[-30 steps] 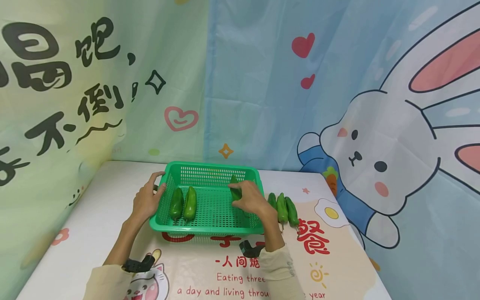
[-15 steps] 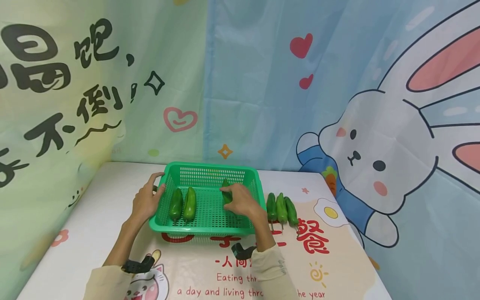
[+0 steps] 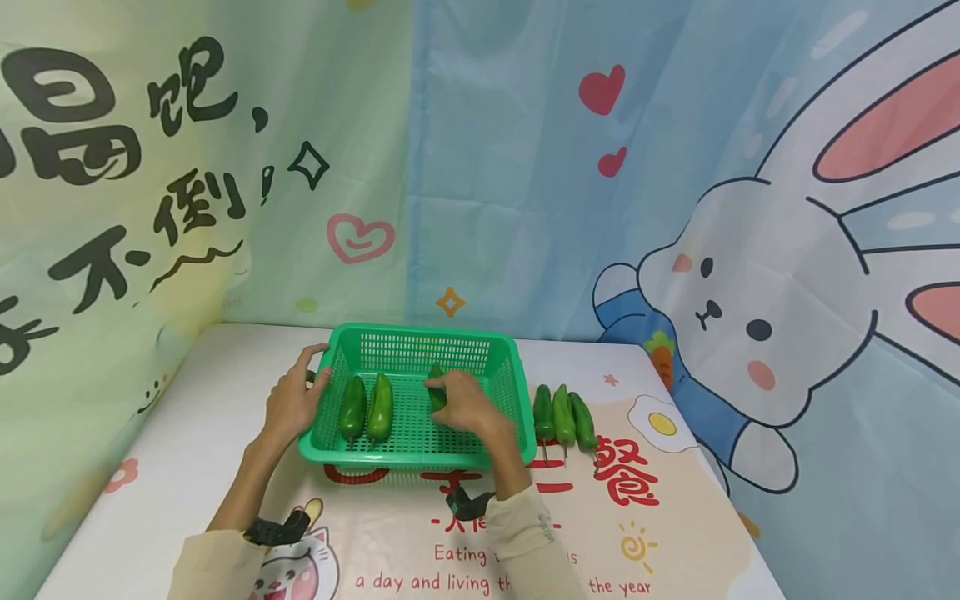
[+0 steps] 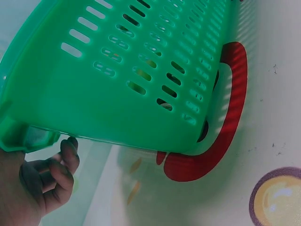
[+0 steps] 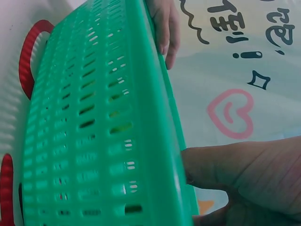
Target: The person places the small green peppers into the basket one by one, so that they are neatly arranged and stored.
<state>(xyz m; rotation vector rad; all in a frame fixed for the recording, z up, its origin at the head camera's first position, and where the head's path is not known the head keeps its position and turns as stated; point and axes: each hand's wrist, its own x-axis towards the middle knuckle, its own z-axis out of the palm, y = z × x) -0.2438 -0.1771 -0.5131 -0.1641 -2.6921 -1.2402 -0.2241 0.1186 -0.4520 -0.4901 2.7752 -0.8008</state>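
A green plastic basket (image 3: 420, 460) with slotted walls stands on the table. My left hand (image 3: 291, 402) holds its left rim; in the left wrist view, the fingers (image 4: 60, 181) are curled beside and below the rim. Inside the basket, two green peppers (image 3: 381, 408) lie side by side on the left. My right hand (image 3: 467, 402) reaches over the front wall and pinches another green pepper (image 3: 437, 390) upright near the basket's middle, its lower part hidden by the hand. In the right wrist view, the basket wall (image 5: 84, 117) hides that pepper.
Several things border the work: three green peppers (image 3: 562, 417) lie in a row on the table right of the basket, stems toward me. The printed tablecloth (image 3: 675, 533) spreads in front and right. A printed curtain (image 3: 495, 167) hangs behind the table.
My right hand has moved left inside the basket with the pinched pepper, toward the two lying ones. The three peppers outside now show fully. My left hand and the basket stay in place.
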